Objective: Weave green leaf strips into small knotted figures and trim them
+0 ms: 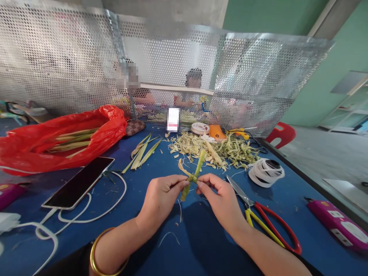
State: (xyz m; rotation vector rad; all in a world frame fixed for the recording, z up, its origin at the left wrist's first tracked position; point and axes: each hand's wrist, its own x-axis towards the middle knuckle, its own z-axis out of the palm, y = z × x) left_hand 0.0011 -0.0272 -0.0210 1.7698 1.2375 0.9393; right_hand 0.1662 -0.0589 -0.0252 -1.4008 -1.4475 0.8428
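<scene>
My left hand (161, 197) and my right hand (220, 197) meet over the blue table (201, 237), each pinching a crossed pair of green leaf strips (193, 175). One strip points up and away; a pale curled end sticks out to the left. A heap of leaf trimmings (212, 147) lies just beyond the hands. Several cut green strips (142, 153) lie to the left of it. Scissors with red and yellow handles (264, 218) rest on the table beside my right wrist.
A red plastic bag (57, 140) holding long leaves lies at the left, with a phone (79, 182) on a white cable (94, 209) before it. A white tape roll (266, 170) and a purple case (337, 224) sit at the right. A perforated metal screen (172, 65) stands behind, people beyond it.
</scene>
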